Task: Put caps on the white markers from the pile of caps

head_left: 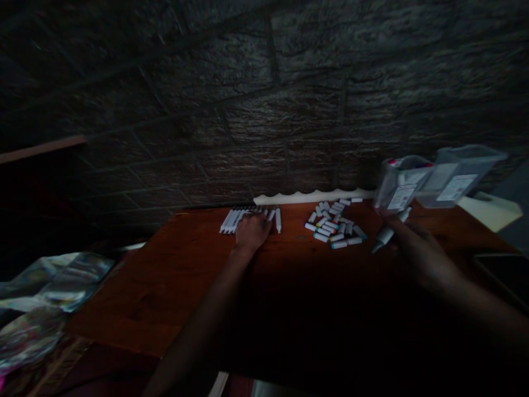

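Note:
My left hand (pixel 253 230) rests over a row of white markers (pixel 230 220) lying side by side along the table's back edge. Its fingers look spread across them, though the markers hide part of the fingertips. One more white marker (pixel 278 220) lies just right of that hand. Held in the fingers of my right hand (pixel 417 248) is a white marker (pixel 386 235), tilted, its narrow grey end pointing down and left. Between the hands sits a loose pile of short white marker caps (pixel 330 225) with coloured ends.
Two clear plastic containers with labels stand at the back right; the left container (pixel 397 184) has coloured items inside, beside the right container (pixel 465 173). A white scalloped strip (pixel 314 196) runs along the brick wall (pixel 248 110). Plastic bags (pixel 61 281) lie left of the wooden table (pixel 136 298).

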Motion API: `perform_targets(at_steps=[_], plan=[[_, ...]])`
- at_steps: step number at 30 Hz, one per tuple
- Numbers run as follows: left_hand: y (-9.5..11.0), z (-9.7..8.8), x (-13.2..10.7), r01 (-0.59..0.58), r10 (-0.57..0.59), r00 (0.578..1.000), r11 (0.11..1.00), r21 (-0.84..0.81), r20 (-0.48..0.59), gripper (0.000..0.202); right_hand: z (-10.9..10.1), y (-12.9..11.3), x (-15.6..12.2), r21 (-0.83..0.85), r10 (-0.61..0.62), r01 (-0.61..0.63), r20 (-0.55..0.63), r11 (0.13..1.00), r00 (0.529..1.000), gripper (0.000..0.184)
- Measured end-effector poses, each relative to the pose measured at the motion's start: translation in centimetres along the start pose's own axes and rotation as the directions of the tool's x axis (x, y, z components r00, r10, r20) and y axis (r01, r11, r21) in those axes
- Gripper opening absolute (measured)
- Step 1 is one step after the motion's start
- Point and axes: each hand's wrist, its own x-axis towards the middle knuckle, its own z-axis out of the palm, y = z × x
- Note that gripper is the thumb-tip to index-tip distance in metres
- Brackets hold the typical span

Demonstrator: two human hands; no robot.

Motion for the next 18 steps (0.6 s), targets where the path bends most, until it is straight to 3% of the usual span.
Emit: perform_targets(at_steps=[3,7,12,15,18], plan=[[0.5,-0.5,-0.2,-0.014,0.013,0.999,1.000,0.010,0.046,0.031,-0.2,0.0,0.1,0.090,0.070,-0.072,0.017,0.993,0.997,0.040],[1.1,-1.5,-0.5,-0.048,0.047,0.992,0.999,0.011,0.116,0.027,-0.5,1.3,1.1,0.134,0.021,-0.021,0.005,0.991,1.000,0.042],[1.8,-2.0,-1.1,-0.091,0.093,0.983,0.996,-0.018,0.160,0.028,-0.6,2.7,1.9,0.018,-0.027,0.026,0.087,1.000,0.996,0.046],[1.3,-1.8,-1.0,-0.079,0.101,0.979,0.989,-0.128,0.179,0.028,-0.5,2.7,1.8,-0.095,-0.019,0.033,0.138,0.995,0.990,0.041],[0.5,-1.9,-0.5,0.020,0.052,0.983,0.922,-0.386,0.174,0.026,-0.3,2.7,1.6,-0.157,0.002,0.030,0.202,0.987,0.979,0.033]])
